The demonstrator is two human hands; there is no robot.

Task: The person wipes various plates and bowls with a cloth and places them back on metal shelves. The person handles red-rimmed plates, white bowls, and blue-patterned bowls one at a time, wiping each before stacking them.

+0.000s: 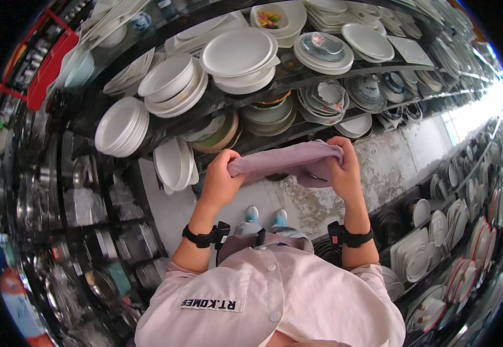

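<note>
A mauve cloth is stretched between my two hands, its upper edge folded over and a looser part hanging at the right. My left hand grips its left end. At the other end, my right hand has its fingers closed around the bunched fabric. The cloth is held above the floor, in front of the shelves. Behind it from this viewpoint are a stack of green-grey plates and some white bowls on the lower shelf.
White plates and bowls crowd the upper shelf. Stacked white oval dishes jut out at its left end. Racks of plates line the right side; metalware shelves stand left. The aisle floor has worn patches.
</note>
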